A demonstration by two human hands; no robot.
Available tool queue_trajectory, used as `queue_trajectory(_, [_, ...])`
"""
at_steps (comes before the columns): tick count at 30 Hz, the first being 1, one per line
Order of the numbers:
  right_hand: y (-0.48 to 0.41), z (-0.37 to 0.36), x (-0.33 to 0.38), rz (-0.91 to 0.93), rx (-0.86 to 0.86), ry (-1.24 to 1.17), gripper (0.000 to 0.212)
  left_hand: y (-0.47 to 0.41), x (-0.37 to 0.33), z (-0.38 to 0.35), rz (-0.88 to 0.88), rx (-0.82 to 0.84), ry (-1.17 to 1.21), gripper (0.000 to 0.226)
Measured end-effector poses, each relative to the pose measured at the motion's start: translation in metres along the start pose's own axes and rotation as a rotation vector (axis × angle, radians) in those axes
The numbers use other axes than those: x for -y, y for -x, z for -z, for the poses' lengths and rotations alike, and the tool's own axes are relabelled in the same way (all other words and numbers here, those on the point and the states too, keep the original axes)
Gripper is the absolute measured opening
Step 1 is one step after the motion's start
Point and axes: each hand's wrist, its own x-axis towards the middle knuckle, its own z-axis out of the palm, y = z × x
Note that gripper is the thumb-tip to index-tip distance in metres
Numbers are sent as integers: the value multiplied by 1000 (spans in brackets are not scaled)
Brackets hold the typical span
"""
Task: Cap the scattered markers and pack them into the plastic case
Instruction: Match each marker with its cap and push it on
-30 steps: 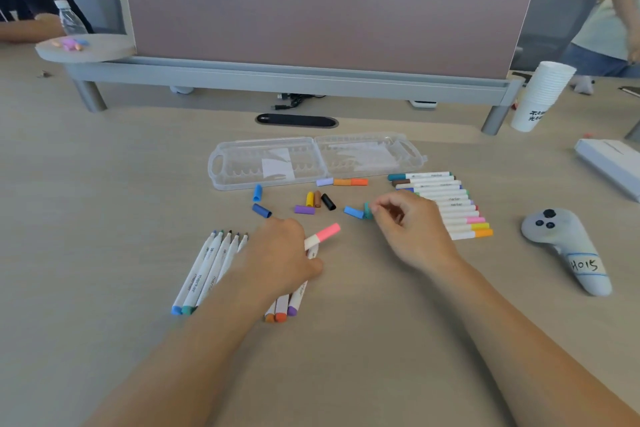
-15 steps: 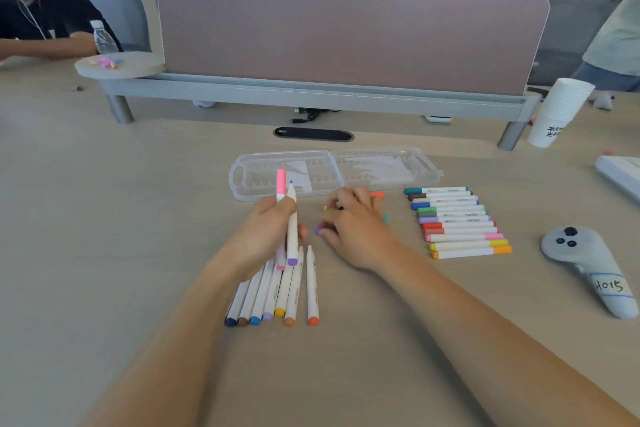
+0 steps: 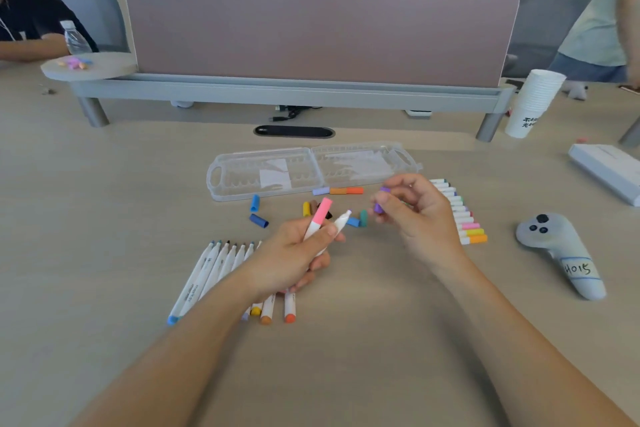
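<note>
My left hand (image 3: 294, 255) grips two markers above the table: a pink-capped marker (image 3: 320, 217) and an uncapped purple marker (image 3: 341, 220) with its tip pointing up right. My right hand (image 3: 419, 215) pinches a purple cap (image 3: 378, 207) a short way from that tip. The clear plastic case (image 3: 311, 170) lies open and holds no markers. Loose caps (image 3: 258, 220) are scattered between the case and my hands. Several uncapped markers (image 3: 214, 274) lie in a row at the left, partly under my left arm. Capped markers (image 3: 467, 225) lie in a row behind my right hand.
A grey controller (image 3: 561, 253) labelled H015 lies at the right. A stack of paper cups (image 3: 533, 102) and a white box (image 3: 606, 172) stand further right. A desk divider (image 3: 318, 31) runs along the back, with people seated and standing beyond it.
My right hand has lifted off the table with a purple cap pinched in it. My left hand has tilted its two markers to the right, toward the cap.
</note>
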Motion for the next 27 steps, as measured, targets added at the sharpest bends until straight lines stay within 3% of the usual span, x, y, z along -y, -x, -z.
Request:
queue_trajectory(10, [5,3,9,-9,278,246,4,3,-4,1,7,38,-6,28])
queue_trajectory(16, [10,-3,6,-75,422,334,12,5,-4,0,-65,62,-114,29])
queue_trajectory(23, [11,-14,-1,-37,429,259,13,6,-6,6,-152,75,-161,23])
queue_trajectory(27, [11,-19,-5,-80,377,190,16,4,-11,13,-54,24,-204,33])
